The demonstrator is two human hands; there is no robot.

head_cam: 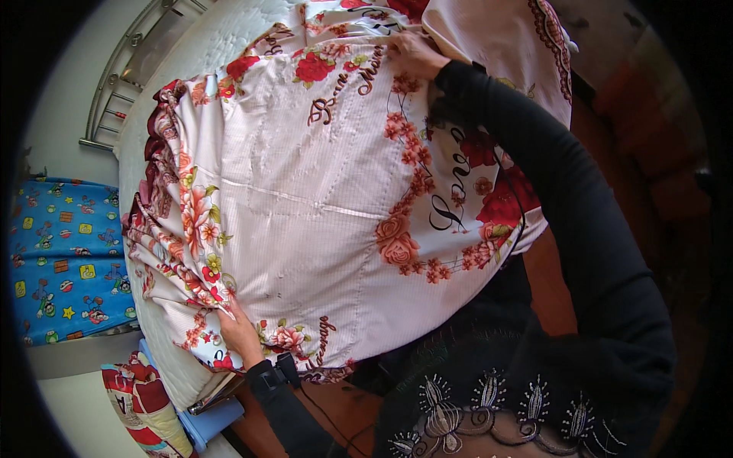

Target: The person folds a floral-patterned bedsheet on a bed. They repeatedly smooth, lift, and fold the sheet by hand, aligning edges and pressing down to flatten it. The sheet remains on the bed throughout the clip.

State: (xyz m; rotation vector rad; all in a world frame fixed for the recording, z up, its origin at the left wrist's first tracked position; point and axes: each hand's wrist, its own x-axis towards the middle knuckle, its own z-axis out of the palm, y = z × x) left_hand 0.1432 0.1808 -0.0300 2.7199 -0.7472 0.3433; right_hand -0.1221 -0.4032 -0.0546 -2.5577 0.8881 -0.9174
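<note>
A pale pink floral bedspread (286, 154), printed with red and peach flowers and script lettering, is spread across the bed. Low on the left side, my left hand (239, 335) grips a gathered fold of it, thumb on top. My right hand (415, 54) reaches to the far part with bent fingers and pinches the cloth; its fingertips are partly hidden. Between the hands the cloth lies fairly flat, with small wrinkles and stitched seam lines. Along the left side it is bunched into a ruffled strip with dark red trim.
The white quilted mattress (189, 54) shows beyond the bedspread. A metal bed frame (109, 114) stands at upper left. Blue cartoon-print fabric (69, 257), a patchwork bundle (146, 406) and a blue plastic container (212, 421) are at left. A black cable (518, 200) hangs by my right arm.
</note>
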